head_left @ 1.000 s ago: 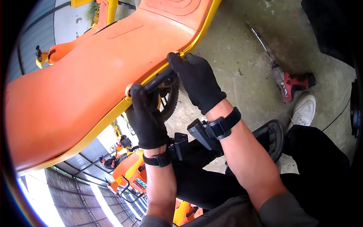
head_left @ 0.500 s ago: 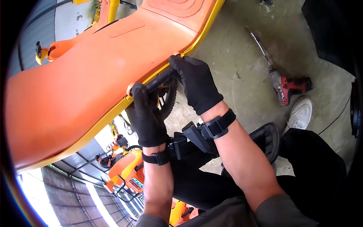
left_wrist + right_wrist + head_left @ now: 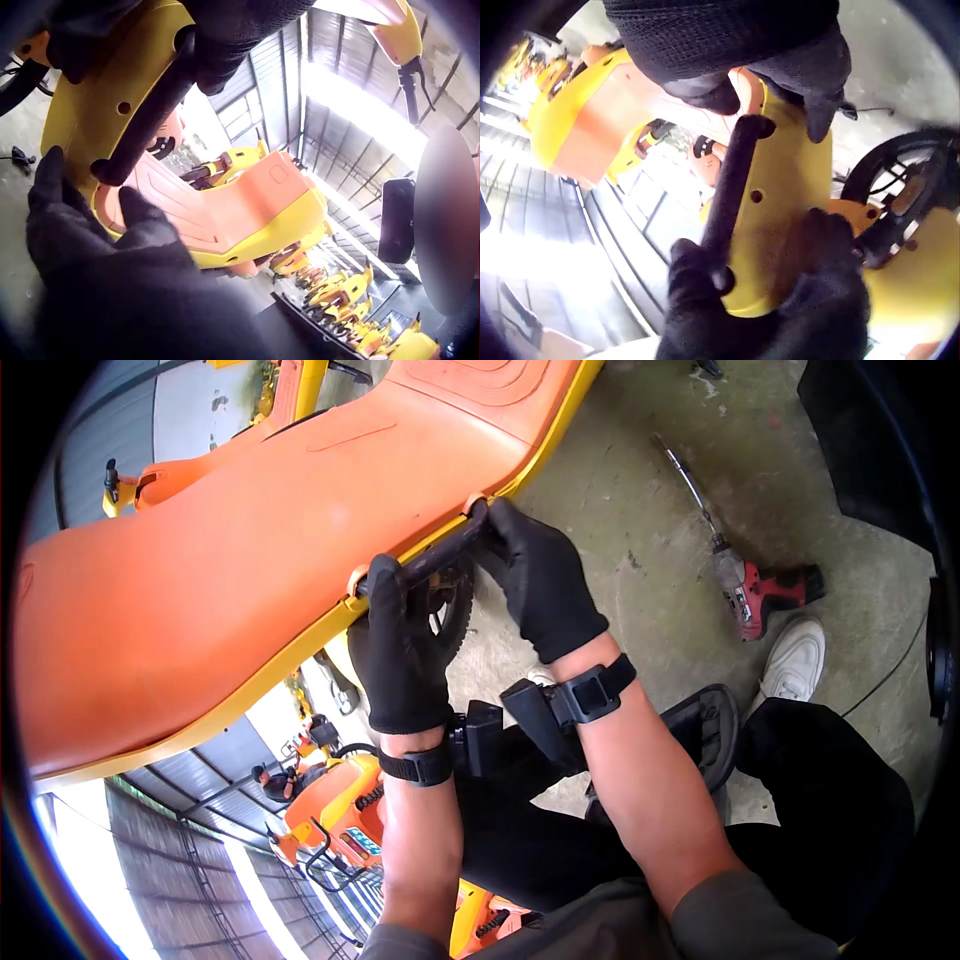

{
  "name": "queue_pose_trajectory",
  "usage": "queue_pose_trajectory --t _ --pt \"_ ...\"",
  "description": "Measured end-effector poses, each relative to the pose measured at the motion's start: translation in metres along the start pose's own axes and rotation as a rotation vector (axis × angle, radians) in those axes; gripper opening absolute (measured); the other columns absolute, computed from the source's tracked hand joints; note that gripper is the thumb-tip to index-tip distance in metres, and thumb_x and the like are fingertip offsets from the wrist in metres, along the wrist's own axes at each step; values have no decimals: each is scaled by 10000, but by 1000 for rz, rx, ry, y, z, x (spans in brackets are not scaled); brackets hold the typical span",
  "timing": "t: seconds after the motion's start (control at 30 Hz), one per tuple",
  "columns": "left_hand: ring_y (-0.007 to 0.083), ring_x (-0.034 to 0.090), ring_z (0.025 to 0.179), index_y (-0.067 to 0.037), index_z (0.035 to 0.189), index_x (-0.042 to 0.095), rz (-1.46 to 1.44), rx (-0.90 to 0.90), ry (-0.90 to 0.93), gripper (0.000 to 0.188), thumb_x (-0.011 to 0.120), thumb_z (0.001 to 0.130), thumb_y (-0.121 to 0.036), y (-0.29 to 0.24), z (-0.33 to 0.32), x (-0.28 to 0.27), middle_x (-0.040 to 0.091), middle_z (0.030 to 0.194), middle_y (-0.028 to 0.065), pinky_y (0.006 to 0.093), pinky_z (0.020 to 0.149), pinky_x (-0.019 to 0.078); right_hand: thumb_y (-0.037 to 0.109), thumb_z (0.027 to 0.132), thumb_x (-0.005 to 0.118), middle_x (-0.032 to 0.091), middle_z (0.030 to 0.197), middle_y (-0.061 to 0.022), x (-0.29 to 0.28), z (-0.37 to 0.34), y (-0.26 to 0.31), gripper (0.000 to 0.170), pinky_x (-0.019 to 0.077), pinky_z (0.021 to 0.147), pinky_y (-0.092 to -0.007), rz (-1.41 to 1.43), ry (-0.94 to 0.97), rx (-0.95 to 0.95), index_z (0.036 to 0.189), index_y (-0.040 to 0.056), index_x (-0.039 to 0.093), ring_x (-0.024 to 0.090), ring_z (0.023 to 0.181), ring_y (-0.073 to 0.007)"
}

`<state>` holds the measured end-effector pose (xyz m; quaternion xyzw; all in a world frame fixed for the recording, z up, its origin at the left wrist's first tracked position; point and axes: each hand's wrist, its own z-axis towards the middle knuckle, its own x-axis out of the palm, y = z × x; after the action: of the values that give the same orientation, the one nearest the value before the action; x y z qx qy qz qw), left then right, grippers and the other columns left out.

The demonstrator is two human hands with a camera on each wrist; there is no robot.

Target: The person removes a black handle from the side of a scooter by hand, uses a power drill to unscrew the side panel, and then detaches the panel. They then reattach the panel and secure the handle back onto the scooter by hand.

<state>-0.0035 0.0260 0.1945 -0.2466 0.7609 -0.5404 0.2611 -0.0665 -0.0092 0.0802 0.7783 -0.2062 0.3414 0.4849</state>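
Observation:
A black bar-shaped grab handle (image 3: 435, 560) runs along the yellow rim (image 3: 290, 662) of a large orange body panel (image 3: 230, 570) in the head view. My gloved left hand (image 3: 405, 650) grips the nearer end, thumb upright over it. At the other end my gloved right hand (image 3: 545, 580) pinches the bar beside the rim. In the right wrist view the handle (image 3: 735, 187) lies along the yellow underside (image 3: 769, 247), which has round holes; gloved fingers cover both ends. The left wrist view shows the same handle (image 3: 154, 109) between the two hands.
A red cordless driver (image 3: 760, 585) with a long bit lies on the concrete floor by a white shoe (image 3: 795, 660). A spoked wheel (image 3: 455, 605) is under the panel. Several yellow-orange vehicles (image 3: 340, 810) stand behind, with a person (image 3: 275, 785) among them.
My right hand has shifted its fingers at the far bar end, thumb and fingertips now closer together. The left thumb stands more upright at the near end. The handle stays by the rim.

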Motion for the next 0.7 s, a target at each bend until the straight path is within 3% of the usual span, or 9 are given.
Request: queue_pose_trajectory --t 0.13,0.27,0.37,0.43,0.5,0.53,0.6,0.63,0.7 --pt "183 611 971 -117 1061 531 27 40 27 232 624 909 -265 1 1 0 600 983 40 444 835 535 355 990 469 538 1231 -263 -17 9 -10 508 446 1029 -442 875 -88 355 1192 -111 482 558 1135 -349" --pt "162 612 946 -114 1045 546 59 31 5 212 620 912 -261 1 3 -1 601 965 32 424 837 529 379 979 484 549 1208 -250 -33 14 -26 522 460 1009 -436 976 39 414 1176 -104 500 555 1133 -344" --pt "147 615 914 -122 1028 551 133 41 4 196 625 911 -259 2 2 -6 602 937 18 408 827 526 428 948 534 591 1112 -194 -33 11 -22 512 494 950 -415 839 30 462 1114 -56 551 594 1044 -301" --pt "140 616 895 -127 1017 552 197 44 6 187 629 910 -259 4 4 -13 602 921 10 399 823 525 460 900 606 619 974 -117 -31 13 -19 470 531 852 -385 514 3 499 1034 10 593 620 918 -246" --pt "186 610 927 -61 1249 518 168 109 22 363 631 905 -53 10 8 -21 629 1027 114 278 800 481 455 883 632 617 916 -90 -27 16 -15 446 538 812 -371 529 35 545 1012 30 600 621 872 -223" --pt "186 610 927 -61 1249 518 166 112 21 363 631 905 -53 11 7 -21 629 1027 114 278 800 481 450 866 658 615 858 -63 -24 18 -13 423 546 772 -358 547 60 589 989 49 606 622 826 -200" --pt "180 614 878 -52 1266 509 890 503 -19 356 608 924 -68 13 5 -19 635 995 103 285 766 488 440 860 668 623 879 -69 -16 21 -12 408 546 779 -359 637 110 567 997 60 609 626 835 -208" --pt "180 614 878 -52 1266 509 889 503 -18 356 608 924 -68 11 4 -17 635 995 103 285 766 488 430 854 679 632 900 -74 -11 22 -12 395 546 785 -360 728 157 548 1004 71 613 629 845 -215" --pt "179 618 889 -55 1259 512 38 44 -39 346 607 927 -89 6 1 -9 644 966 107 284 761 490 408 856 682 632 958 -84 -3 33 -26 382 536 816 -367 749 257 532 1037 81 605 621 895 -223"
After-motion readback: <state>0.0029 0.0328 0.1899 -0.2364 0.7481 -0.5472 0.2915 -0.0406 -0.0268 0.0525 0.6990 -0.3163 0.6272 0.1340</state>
